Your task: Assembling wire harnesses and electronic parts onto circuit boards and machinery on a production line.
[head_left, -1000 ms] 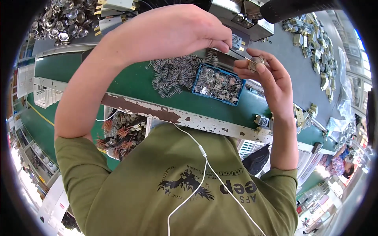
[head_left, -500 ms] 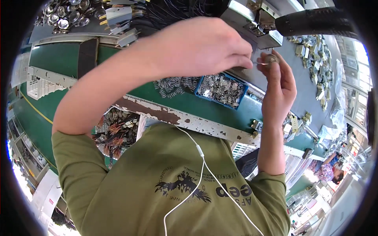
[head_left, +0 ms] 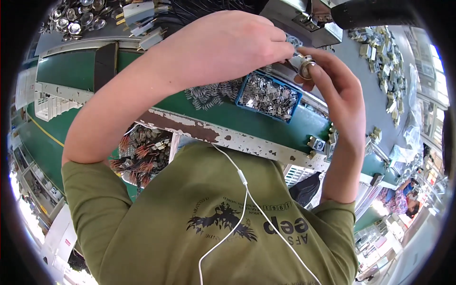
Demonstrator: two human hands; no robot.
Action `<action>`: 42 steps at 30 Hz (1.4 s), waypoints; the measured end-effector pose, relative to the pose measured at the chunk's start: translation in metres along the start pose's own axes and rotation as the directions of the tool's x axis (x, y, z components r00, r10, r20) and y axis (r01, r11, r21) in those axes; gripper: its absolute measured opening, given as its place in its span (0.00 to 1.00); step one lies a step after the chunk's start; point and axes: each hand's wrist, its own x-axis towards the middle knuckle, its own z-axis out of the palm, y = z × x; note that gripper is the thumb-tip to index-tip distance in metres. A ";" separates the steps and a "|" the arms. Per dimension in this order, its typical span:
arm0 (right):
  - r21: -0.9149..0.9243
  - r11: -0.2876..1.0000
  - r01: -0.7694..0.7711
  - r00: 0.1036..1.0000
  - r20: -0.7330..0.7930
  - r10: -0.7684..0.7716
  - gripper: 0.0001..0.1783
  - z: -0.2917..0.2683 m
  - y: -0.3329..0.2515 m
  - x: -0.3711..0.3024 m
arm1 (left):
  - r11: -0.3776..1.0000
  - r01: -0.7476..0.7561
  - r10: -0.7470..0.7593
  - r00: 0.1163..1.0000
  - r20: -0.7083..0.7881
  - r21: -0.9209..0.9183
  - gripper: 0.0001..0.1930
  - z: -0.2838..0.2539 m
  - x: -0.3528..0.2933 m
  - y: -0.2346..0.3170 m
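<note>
My right hand (head_left: 344, 88) is closed round a small round metal cup (head_left: 306, 67), holding it between thumb and fingers. From the left, my left hand (head_left: 249, 45) reaches across with its fingertips pinched on a thin metal piece (head_left: 298, 54) right at the cup's edge. Whether that piece is joined to the cup I cannot tell; the fingers partly cover it. Below the hands stands a blue tray (head_left: 239, 105) full of small bent metal brackets (head_left: 270, 96). Beside it lies a heap of coil springs (head_left: 206, 96), partly under my left forearm.
Shiny metal cups (head_left: 73, 21) are heaped at the far left, near black cables (head_left: 202, 14). A metal fixture (head_left: 320, 28) and a dark tube (head_left: 380, 20) stand beyond my right hand. Metal assemblies (head_left: 389, 76) cover the right side. A worn ledge (head_left: 204, 132) edges the green bench.
My right hand has moved the metal cup a little left and away from me. The left hand has shifted slightly farther away, its fingers still pinched at the cup.
</note>
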 end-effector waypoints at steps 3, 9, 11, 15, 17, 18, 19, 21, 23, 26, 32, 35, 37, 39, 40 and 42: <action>-0.037 0.986 0.160 0.964 -0.207 -0.164 0.19 0.013 0.021 -0.015 | 0.998 0.037 -0.037 0.999 -0.004 -0.041 0.06 0.008 0.005 0.003; -0.218 0.974 0.059 0.995 -0.071 -0.076 0.20 0.007 0.010 -0.009 | 0.999 0.031 -0.031 0.998 0.047 0.018 0.10 0.006 0.003 0.004; -0.278 0.958 -0.063 0.981 0.157 0.110 0.19 -0.005 0.003 0.003 | 0.999 0.000 -0.003 0.998 0.066 0.043 0.10 0.008 0.004 0.002; -0.127 0.991 0.029 0.999 0.033 -0.025 0.18 -0.006 0.015 -0.005 | 1.000 0.013 -0.014 0.992 0.125 0.009 0.08 -0.001 0.005 0.006; -0.255 0.956 0.143 0.980 -0.096 -0.173 0.21 -0.007 0.037 -0.004 | 0.999 0.039 -0.035 0.978 0.204 -0.015 0.08 -0.010 0.004 0.011; -0.508 0.832 0.221 0.940 -0.117 -0.321 0.23 -0.005 0.040 0.000 | 1.000 0.020 -0.012 0.962 0.271 -0.024 0.10 -0.012 0.001 0.011; -0.728 0.642 0.240 0.885 -0.108 -0.453 0.25 -0.002 0.043 0.001 | 0.999 -0.005 0.020 0.941 0.338 -0.046 0.12 -0.012 -0.001 0.012; -0.751 0.617 0.236 0.875 -0.112 -0.471 0.29 0.001 0.047 0.005 | 0.995 -0.016 0.048 0.944 0.325 -0.103 0.15 -0.010 -0.001 0.012; -0.748 0.635 0.194 0.896 -0.130 -0.426 0.29 0.001 0.047 0.006 | 0.978 0.040 0.009 0.972 0.233 -0.204 0.16 -0.010 0.001 0.012; -0.719 0.659 0.221 0.904 -0.103 -0.416 0.28 -0.006 0.046 0.006 | 0.961 0.084 -0.036 0.983 0.179 -0.264 0.15 -0.011 0.006 0.003; -0.418 0.669 0.614 0.549 -0.383 -0.743 0.18 -0.030 -0.015 0.012 | 0.897 0.352 -0.295 0.927 0.231 -0.267 0.21 0.011 0.037 -0.023; -0.333 0.579 0.744 0.414 -0.450 -0.791 0.17 -0.044 -0.026 0.017 | 0.887 0.425 -0.342 0.868 0.361 -0.181 0.19 0.013 0.037 -0.023; -0.325 0.584 0.744 0.408 -0.470 -0.782 0.16 -0.075 -0.018 0.036 | 0.905 0.380 -0.305 0.894 0.328 -0.194 0.18 0.015 0.038 -0.024; -0.311 0.583 0.751 0.395 -0.495 -0.774 0.15 -0.127 0.000 0.071 | 0.902 0.389 -0.315 0.889 0.332 -0.188 0.16 0.018 0.040 -0.024; -0.304 0.586 0.752 0.393 -0.507 -0.767 0.15 -0.141 0.007 0.090 | 0.894 0.408 -0.332 0.881 0.336 -0.186 0.16 0.020 0.040 -0.023; -0.274 0.586 0.763 0.392 -0.526 -0.755 0.14 -0.160 0.018 0.115 | 0.893 0.417 -0.342 0.873 0.349 -0.170 0.16 0.018 0.038 -0.021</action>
